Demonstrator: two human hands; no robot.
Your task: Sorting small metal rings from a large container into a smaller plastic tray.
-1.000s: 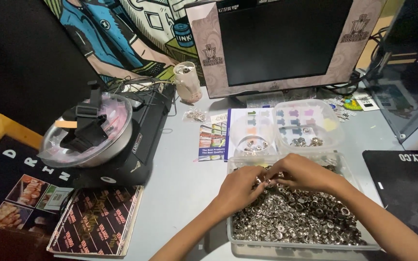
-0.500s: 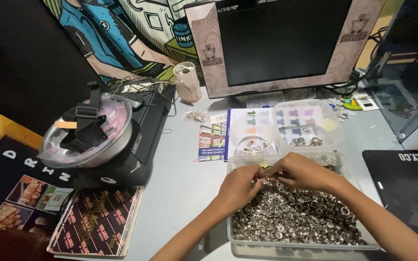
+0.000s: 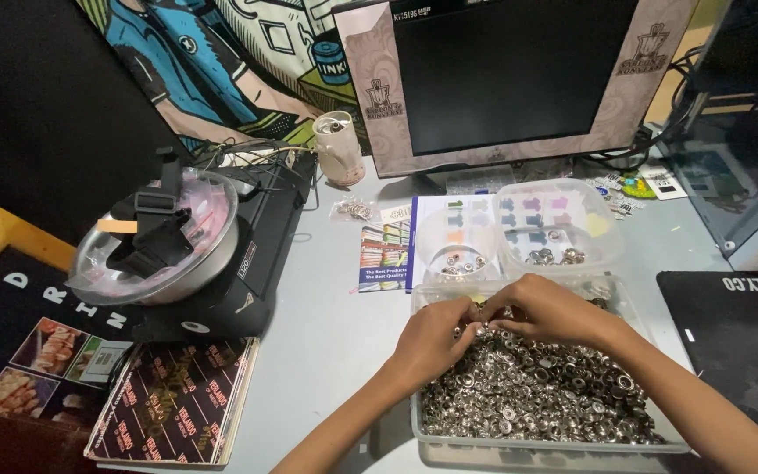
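A: Currently, where are the metal eyelets [image 3: 537,395] sitting?
B: Filling the clear tray [image 3: 432,430]. The left hand [image 3: 432,338] and right hand [image 3: 550,307] are meeting above, fingertips pinching several.

Silver metal rings [image 3: 537,395] fill a clear tub [image 3: 519,449]; grey desk [image 3: 326,307], black monitor [image 3: 519,70], black patterned booklet [image 3: 173,404].

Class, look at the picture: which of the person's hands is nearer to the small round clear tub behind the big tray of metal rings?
Left. The left hand is just in front of the round tub; the right hand lies further right, nearer the square tub.
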